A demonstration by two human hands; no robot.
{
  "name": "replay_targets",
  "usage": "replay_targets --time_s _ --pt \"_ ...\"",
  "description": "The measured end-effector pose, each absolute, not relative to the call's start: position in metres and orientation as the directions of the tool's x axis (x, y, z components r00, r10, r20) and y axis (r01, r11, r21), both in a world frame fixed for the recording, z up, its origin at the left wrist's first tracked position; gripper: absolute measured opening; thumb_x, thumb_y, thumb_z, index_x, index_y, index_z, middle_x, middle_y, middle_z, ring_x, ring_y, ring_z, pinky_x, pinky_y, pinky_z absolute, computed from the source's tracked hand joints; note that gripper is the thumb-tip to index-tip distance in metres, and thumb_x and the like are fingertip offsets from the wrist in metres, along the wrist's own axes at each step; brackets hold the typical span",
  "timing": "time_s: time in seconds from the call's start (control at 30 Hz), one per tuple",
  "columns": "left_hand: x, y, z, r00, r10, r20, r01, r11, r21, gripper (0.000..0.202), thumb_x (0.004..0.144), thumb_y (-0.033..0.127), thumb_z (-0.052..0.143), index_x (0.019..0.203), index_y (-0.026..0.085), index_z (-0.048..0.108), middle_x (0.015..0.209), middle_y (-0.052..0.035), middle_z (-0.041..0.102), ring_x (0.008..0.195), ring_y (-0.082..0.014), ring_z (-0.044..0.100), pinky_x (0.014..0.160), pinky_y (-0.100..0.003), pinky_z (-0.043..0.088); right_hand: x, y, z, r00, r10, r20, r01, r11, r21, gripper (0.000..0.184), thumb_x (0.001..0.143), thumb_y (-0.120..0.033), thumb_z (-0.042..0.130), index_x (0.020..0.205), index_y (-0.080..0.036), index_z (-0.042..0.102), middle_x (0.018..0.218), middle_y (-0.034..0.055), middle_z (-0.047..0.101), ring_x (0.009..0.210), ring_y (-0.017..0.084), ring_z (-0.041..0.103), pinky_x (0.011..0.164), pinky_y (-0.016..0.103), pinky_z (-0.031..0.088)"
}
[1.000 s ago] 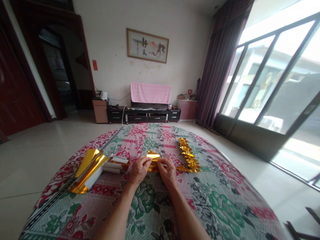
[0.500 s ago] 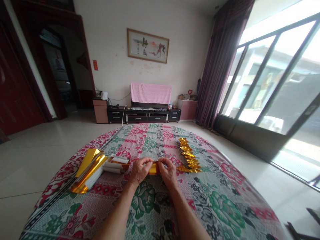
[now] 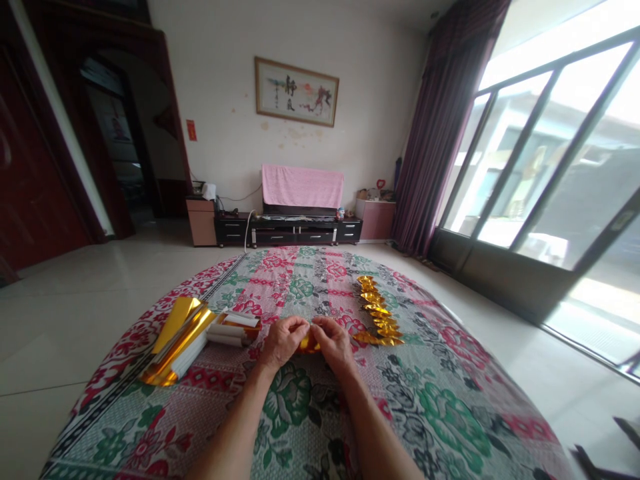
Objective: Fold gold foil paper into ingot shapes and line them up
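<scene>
Between my two hands is a small piece of gold foil paper point(image 3: 309, 343), mostly covered by my fingers. My left hand point(image 3: 285, 340) pinches its left side, and my right hand point(image 3: 333, 341) pinches its right side, with the fingertips almost meeting. To the right of my right hand lies a row of several folded gold foil pieces point(image 3: 379, 311), pointed at their ends. Left of my left hand rest curled gold and white sheets point(image 3: 233, 328), beside a larger stack of gold foil paper point(image 3: 183, 340).
A round table carries a flowered tablecloth point(image 3: 300, 287) in red, green and grey. Beyond it, a low black cabinet point(image 3: 280, 235) stands at the wall beneath a pink cloth point(image 3: 303, 187). Glass doors point(image 3: 540, 153) are on the right.
My hands have drawn closer together, and the gold foil paper between them is bunched up, with less of it showing. The other foil pieces lie as before.
</scene>
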State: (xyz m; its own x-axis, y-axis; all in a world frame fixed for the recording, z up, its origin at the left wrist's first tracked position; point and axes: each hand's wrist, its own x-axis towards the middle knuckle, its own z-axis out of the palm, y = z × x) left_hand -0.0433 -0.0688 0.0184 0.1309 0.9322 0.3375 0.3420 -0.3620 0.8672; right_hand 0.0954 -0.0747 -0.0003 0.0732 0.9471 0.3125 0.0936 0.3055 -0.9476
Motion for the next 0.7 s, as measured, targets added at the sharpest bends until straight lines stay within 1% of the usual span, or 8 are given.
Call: replay_targets --time_s 0.07,0.13,0.23,0.33,0.57,0.7 --pt "-0.044 -0.069 0.018 0.138 0.934 0.329 0.323 -0.357 0.877 0.023 0.074 0.033 0.052 0.073 0.015 0.066 0.070 -0.0030 0.067 0.067 -0.0157 0.060 0.061 -0.022 0.045 0.097 -0.076 0.001 0.036 0.959 0.280 0.090 0.276 -0.957 0.023 0.073 -0.038 0.057 0.077 -0.016 0.063 0.054 -0.0016 0.059 0.047 0.011 0.054 0.047 0.020 0.043" --pt "-0.045 -0.068 0.016 0.160 0.939 0.304 0.290 -0.339 0.895 0.025 0.075 0.034 0.051 0.076 0.015 0.067 0.069 -0.0029 0.066 0.066 -0.0156 0.059 0.059 -0.022 0.044 0.098 -0.076 0.002 0.027 0.963 0.269 0.089 0.266 -0.960 0.025 0.073 -0.040 0.057 0.073 -0.016 0.064 0.053 -0.0018 0.058 0.047 0.011 0.052 0.045 0.019 0.041" --pt "-0.049 -0.065 0.013 0.184 0.948 0.260 0.263 -0.302 0.916 0.030 0.076 0.035 0.049 0.086 0.014 0.069 0.072 -0.0035 0.067 0.067 -0.0163 0.059 0.059 -0.023 0.045 0.099 -0.075 0.001 0.045 0.957 0.288 0.080 0.283 -0.956 0.029 0.072 -0.043 0.058 0.074 -0.015 0.066 0.058 -0.0007 0.060 0.052 0.012 0.053 0.048 0.019 0.041" --pt "-0.053 -0.062 0.012 0.178 0.952 0.248 0.259 -0.289 0.922 0.033 0.076 0.034 0.049 0.093 0.014 0.070 0.075 -0.0042 0.068 0.073 -0.0176 0.060 0.064 -0.024 0.046 0.100 -0.073 0.000 0.049 0.955 0.294 0.075 0.290 -0.954 0.031 0.073 -0.044 0.057 0.075 -0.016 0.068 0.064 0.0004 0.063 0.058 0.014 0.055 0.052 0.021 0.043" --pt "-0.056 -0.060 0.007 0.183 0.957 0.224 0.162 -0.254 0.954 0.037 0.075 0.033 0.049 0.099 0.013 0.068 0.074 -0.0027 0.067 0.074 -0.0168 0.061 0.068 -0.025 0.047 0.102 -0.072 -0.002 0.065 0.945 0.321 0.122 0.312 -0.942 0.034 0.077 -0.047 0.052 0.081 -0.018 0.070 0.071 0.0019 0.066 0.065 0.016 0.059 0.057 0.022 0.046" --pt "-0.058 -0.058 0.006 0.179 0.963 0.200 0.149 -0.227 0.962 0.039 0.075 0.034 0.049 0.103 0.013 0.066 0.070 -0.0020 0.065 0.070 -0.0165 0.060 0.067 -0.025 0.047 0.101 -0.071 -0.003 0.065 0.949 0.310 0.098 0.303 -0.948 0.037 0.076 -0.049 0.052 0.083 -0.018 0.070 0.069 0.0022 0.066 0.063 0.017 0.059 0.054 0.022 0.046"
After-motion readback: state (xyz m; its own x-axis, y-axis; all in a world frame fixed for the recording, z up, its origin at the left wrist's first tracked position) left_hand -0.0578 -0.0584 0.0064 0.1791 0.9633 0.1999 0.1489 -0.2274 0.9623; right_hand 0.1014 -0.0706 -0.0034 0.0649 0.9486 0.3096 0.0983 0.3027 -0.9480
